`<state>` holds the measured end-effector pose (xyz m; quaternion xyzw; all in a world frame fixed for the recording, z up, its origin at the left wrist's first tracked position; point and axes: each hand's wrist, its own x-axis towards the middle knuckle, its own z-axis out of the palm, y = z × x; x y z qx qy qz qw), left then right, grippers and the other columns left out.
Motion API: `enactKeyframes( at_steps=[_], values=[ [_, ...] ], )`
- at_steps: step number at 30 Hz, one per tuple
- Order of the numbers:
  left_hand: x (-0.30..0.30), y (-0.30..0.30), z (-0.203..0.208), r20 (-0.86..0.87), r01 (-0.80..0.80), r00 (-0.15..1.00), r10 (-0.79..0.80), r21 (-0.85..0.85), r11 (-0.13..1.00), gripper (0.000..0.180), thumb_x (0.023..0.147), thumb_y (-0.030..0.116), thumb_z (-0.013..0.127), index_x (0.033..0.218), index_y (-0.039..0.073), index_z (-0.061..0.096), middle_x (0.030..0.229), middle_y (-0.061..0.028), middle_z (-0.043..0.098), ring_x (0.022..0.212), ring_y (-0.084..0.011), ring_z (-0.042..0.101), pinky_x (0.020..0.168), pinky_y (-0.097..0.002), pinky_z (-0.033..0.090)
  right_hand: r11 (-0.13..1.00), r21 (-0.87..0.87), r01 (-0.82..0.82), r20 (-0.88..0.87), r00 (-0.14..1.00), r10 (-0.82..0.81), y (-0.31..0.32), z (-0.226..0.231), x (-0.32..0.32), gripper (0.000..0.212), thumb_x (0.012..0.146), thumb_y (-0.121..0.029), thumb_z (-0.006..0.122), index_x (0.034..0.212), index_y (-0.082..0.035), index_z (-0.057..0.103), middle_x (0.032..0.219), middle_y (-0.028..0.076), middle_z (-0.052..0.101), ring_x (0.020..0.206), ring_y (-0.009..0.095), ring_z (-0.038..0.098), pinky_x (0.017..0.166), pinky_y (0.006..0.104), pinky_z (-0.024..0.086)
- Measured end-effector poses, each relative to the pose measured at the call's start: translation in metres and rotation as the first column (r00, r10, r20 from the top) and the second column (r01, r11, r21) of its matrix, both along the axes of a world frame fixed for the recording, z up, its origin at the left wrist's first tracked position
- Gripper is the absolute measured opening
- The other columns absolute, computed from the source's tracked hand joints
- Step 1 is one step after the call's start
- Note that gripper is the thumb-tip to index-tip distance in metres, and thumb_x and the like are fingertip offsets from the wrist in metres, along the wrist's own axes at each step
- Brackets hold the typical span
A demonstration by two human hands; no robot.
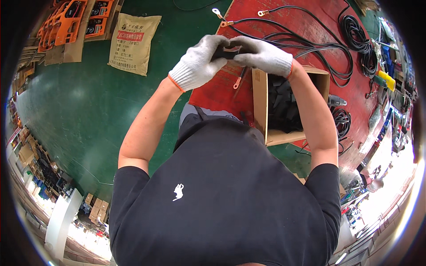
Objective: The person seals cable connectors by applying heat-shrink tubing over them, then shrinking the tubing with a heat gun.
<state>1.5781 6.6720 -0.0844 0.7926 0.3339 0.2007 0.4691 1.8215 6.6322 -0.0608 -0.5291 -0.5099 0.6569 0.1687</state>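
A small black piece, probably rubber or plastic (226, 55), is held between the white-gloved left hand (199, 61) and the white-gloved right hand (265, 57), with fingers curled around it; how firmly, it cannot be told. It should be light, rather stiff and not fragile; by its edges it is best gripped. Near right, an open brown cardboard box (260, 98) filled with black pieces is placed under the right forearm. Far right, coiled black cables (366, 63) are laid on the red surface (212, 91) and could hinder.

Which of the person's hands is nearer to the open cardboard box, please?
Right: in the picture, the right hand overlaps the upper edge of the box; the left hand is farther off, to its upper left.
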Motion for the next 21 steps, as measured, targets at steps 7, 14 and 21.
enactKeyframes(
  at_steps=[7, 14, 21],
  values=[
    [-0.007, -0.010, 0.004, 0.111, -0.088, 0.978, 0.178, -0.553, 0.829, 0.034, 0.099, 0.008, 0.071, 0.130, -0.002, 0.061, 0.111, -0.0097, 0.071, 0.096, -0.0151, 0.070, 0.084, -0.0298, 0.059, 0.978, 0.182, 0.106, 0.086, 0.989, -0.123, -0.016, -0.014, -0.014, 0.032, 0.105, -0.023, 0.069, 0.124, 0.003, 0.073, 0.102, 0.006, 0.076, 0.097, 0.010, 0.067, 0.091, 0.0279, 0.056],
    [-0.027, -0.009, -0.005, 0.145, -0.156, 0.896, 0.420, -0.782, 0.603, 0.027, 0.104, 0.011, 0.067, 0.126, -0.006, 0.067, 0.099, -0.0118, 0.074, 0.082, -0.0141, 0.072, 0.073, -0.0285, 0.061, 0.931, 0.337, 0.143, 0.113, 0.975, -0.191, -0.013, -0.029, -0.005, 0.028, 0.102, -0.020, 0.070, 0.121, 0.000, 0.075, 0.100, 0.013, 0.076, 0.089, 0.016, 0.068, 0.085, 0.0314, 0.056],
    [-0.029, -0.011, -0.019, 0.158, -0.170, 0.869, 0.468, -0.794, 0.583, 0.028, 0.105, 0.014, 0.067, 0.126, -0.004, 0.068, 0.099, -0.0115, 0.075, 0.084, -0.0156, 0.073, 0.077, -0.0293, 0.064, 0.952, 0.295, 0.082, 0.178, 0.974, -0.139, -0.008, -0.024, -0.015, 0.019, 0.102, -0.010, 0.067, 0.118, -0.001, 0.069, 0.094, 0.002, 0.068, 0.088, 0.009, 0.061, 0.081, 0.0275, 0.054]
  ],
)
